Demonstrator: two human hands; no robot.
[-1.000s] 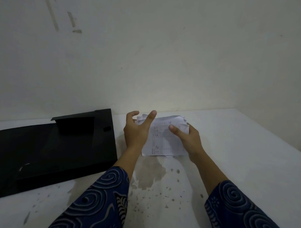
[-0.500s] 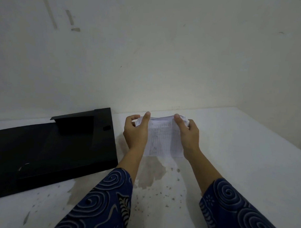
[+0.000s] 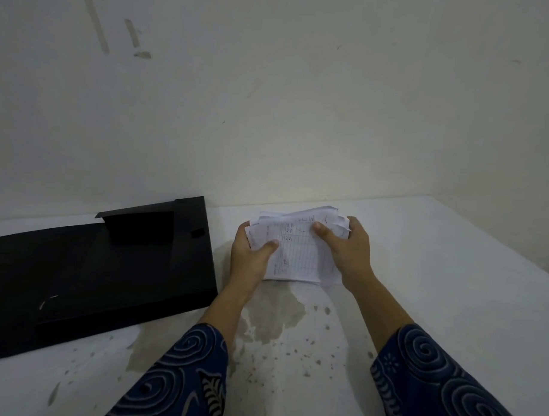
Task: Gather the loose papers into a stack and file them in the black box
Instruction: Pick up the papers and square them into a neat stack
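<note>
Reaching in from the bottom edge come two sleeves [image 3: 180, 378] in dark blue with pale swirls, and past the cuffs the bare forearms run up to the action. Between the arms, the white worktop [image 3: 435, 275] is blotchy, a greyish stain [image 3: 272, 313] and small specks spread just nearer than the hands. Now the left hand [image 3: 249, 256] is clamped on the left side of the papers [image 3: 296, 252], thumb on top and fingers curled under the far corner. The right hand [image 3: 349, 254] grips the right side the same way, thumb pressed on the printed sheet, fingers wrapped round the far edge. So the papers sit squarely between the two hands, held as a rough bundle, near edge down at or just above the worktop; whether it touches I cannot tell. The far corners fan out unevenly beyond the fingertips. Left of the left hand, close but apart from it, lies the black box [image 3: 93, 276], flat and spread open, one flap standing up at its far side. To the right of the right hand the worktop runs bare and wide out to its edge. Beyond the hands, a short strip of worktop, then the pale wall [image 3: 302, 100], scuffed at upper left.
</note>
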